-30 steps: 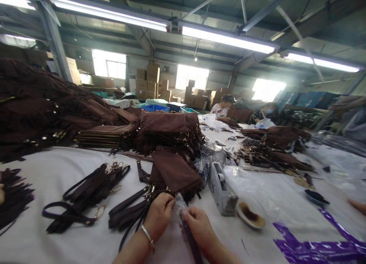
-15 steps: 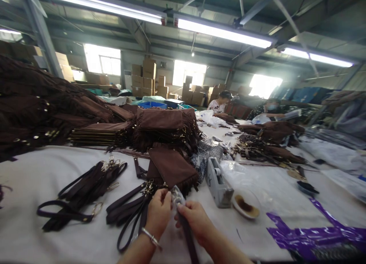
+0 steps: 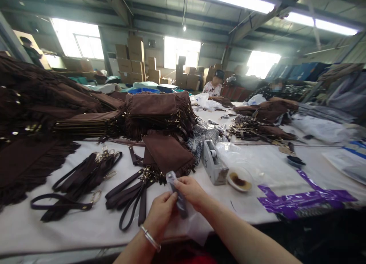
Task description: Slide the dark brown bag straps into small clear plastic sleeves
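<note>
In front of me my right hand (image 3: 192,192) pinches the upper end of a dark brown strap (image 3: 181,207) wrapped in clear plastic. Lower on the same strap, the closed fingers of my left hand (image 3: 160,213) grip it from the left side. A loose flap of the plastic wrap (image 3: 198,226) hangs below my hands. Just left of them lies a bunch of brown wrist straps (image 3: 126,197) with gold clasps, and a second bunch of straps (image 3: 81,176) sits farther left. Beyond my fingertips rests a brown fringed bag (image 3: 168,151).
A grey tape dispenser (image 3: 213,165) and a stained dish (image 3: 239,180) stand to the right, with purple tape (image 3: 309,199) near the table edge. Stacked fringed bags (image 3: 153,106) and a large brown heap (image 3: 42,92) line the back and left. Two people (image 3: 214,87) work across the table.
My right hand has shifted up to the strap's plastic-covered top end, my left hand lower along it. The strap's lower length no longer hangs toward me. My view has shifted.
</note>
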`<state>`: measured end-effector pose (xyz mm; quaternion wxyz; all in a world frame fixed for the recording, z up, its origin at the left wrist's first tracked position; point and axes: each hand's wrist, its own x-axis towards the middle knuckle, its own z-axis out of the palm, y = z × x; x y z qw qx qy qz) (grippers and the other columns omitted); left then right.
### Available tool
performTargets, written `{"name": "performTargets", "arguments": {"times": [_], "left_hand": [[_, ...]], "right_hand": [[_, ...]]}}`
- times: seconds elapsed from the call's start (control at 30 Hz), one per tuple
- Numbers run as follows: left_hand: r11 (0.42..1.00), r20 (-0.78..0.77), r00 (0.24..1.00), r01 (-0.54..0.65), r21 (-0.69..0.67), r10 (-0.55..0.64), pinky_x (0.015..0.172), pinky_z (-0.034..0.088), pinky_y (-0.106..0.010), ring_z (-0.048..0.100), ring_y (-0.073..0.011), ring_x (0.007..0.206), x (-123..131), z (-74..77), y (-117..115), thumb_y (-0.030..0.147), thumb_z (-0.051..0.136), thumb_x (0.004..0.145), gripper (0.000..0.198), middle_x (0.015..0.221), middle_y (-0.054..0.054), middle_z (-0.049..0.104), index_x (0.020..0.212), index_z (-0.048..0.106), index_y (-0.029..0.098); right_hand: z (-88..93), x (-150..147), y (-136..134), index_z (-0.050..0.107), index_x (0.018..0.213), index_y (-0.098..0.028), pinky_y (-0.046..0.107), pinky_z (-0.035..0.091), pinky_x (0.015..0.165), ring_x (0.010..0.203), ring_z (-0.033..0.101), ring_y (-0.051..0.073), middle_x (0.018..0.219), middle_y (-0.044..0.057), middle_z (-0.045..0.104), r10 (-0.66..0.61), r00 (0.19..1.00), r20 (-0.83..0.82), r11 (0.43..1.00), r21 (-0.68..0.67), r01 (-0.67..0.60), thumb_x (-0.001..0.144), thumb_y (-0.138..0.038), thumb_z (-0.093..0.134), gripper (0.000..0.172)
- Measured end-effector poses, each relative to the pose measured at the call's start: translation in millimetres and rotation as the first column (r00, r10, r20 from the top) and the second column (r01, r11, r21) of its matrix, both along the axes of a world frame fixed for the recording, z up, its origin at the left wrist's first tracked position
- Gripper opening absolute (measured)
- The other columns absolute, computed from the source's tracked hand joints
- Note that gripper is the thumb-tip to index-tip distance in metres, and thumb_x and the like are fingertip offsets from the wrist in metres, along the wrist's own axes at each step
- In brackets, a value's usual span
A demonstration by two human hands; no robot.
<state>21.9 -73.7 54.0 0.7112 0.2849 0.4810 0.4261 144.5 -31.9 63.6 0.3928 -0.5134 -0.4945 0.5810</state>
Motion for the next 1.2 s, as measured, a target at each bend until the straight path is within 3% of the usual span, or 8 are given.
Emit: {"name": "performTargets", "arguments": {"times": [0.07,0.17,0.27,0.43,0.57,0.87,1.03,1.2], "left_hand": [[0.999,-0.025,1.0,-0.018,0.045,0.02,0.06,0.046,-0.027,0.06,-0.0158,0.063,-3,-2.3,4,0.046,0.075,0.062,0.036,0.066,-0.003,0.066,0.073,0.064,0.015],[0.995,-0.206,0.977,-0.037,0.092,0.056,0.055,0.04,-0.024,0.053,-0.0125,0.058,-2,-5.6,7,0.048,0.073,0.064,0.035,0.064,-0.001,0.063,0.066,0.063,0.014],[0.994,-0.302,0.952,-0.025,0.107,0.056,0.053,0.036,-0.023,0.049,-0.0111,0.056,5,-7.2,8,0.048,0.069,0.066,0.034,0.064,0.0,0.061,0.065,0.062,0.015],[0.992,-0.285,0.957,-0.022,0.126,0.058,0.058,0.041,-0.025,0.054,-0.0148,0.063,14,-8.6,7,0.05,0.068,0.066,0.035,0.066,-0.001,0.062,0.069,0.065,0.015],[0.99,-0.225,0.971,-0.05,0.131,0.079,0.06,0.044,-0.028,0.056,-0.0163,0.063,12,-8.2,5,0.049,0.069,0.065,0.035,0.062,-0.001,0.059,0.068,0.065,0.014],[0.998,0.064,0.996,-0.057,-0.02,0.058,0.057,0.047,-0.027,0.06,-0.0149,0.06,7,9.4,11,0.054,0.066,0.071,0.038,0.067,-0.002,0.065,0.077,0.061,0.017],[0.98,-0.004,0.984,-0.178,-0.092,0.179,0.045,0.037,-0.023,0.052,-0.0115,0.046,9,-1.2,30,0.045,0.072,0.066,0.032,0.053,0.002,0.059,0.071,0.059,0.016],[0.956,0.025,0.964,-0.259,-0.136,0.264,0.046,0.041,-0.025,0.057,-0.0147,0.048,15,-13.1,39,0.028,0.063,0.071,0.014,0.055,-0.002,0.063,0.072,0.062,0.015]], "right_hand": [[-0.8,16,-18,0.067,0.077,-0.011,0.023,0.036,0.055,0.059,0.049,0.011,0.065,0.001,0.062,0.044,0.995,0.086,0.999,-0.001,-0.044,0.076,-0.051,0.061,0.04],[-1.0,33,-43,0.064,0.064,-0.012,0.023,0.03,0.05,0.053,0.042,0.009,0.054,-0.002,0.053,0.088,0.964,0.249,0.996,-0.043,-0.08,0.076,-0.046,0.062,0.036],[-1.2,36,-53,0.055,0.053,-0.014,0.023,0.023,0.046,0.048,0.034,0.007,0.045,-0.005,0.043,0.053,0.961,0.273,0.997,-0.06,-0.038,0.073,-0.04,0.063,0.035],[-2.1,20,-41,0.055,0.057,-0.014,0.023,0.033,0.047,0.046,0.044,0.009,0.048,-0.001,0.052,-0.101,0.995,0.001,0.986,-0.13,0.101,0.067,-0.048,0.065,0.037],[-3.8,12,-37,0.053,0.063,-0.014,0.024,0.039,0.047,0.045,0.05,0.01,0.051,0.0,0.057,-0.153,0.976,-0.157,0.972,-0.204,0.119,0.063,-0.05,0.068,0.039],[-8.1,17,-63,0.051,0.064,-0.016,0.021,0.036,0.042,0.044,0.053,0.011,0.054,0.002,0.061,-0.142,0.988,-0.057,0.974,-0.186,0.129,0.068,-0.053,0.063,0.039],[-9.2,18,-80,0.05,0.066,-0.017,0.022,0.038,0.044,0.047,0.056,0.013,0.056,0.003,0.062,-0.126,0.992,-0.004,0.967,-0.225,0.122,0.068,-0.054,0.062,0.039],[-6.1,23,-92,0.048,0.065,-0.018,0.022,0.037,0.042,0.045,0.054,0.013,0.054,0.002,0.061,-0.044,0.999,0.023,0.97,-0.24,0.048,0.067,-0.051,0.062,0.036]]}}
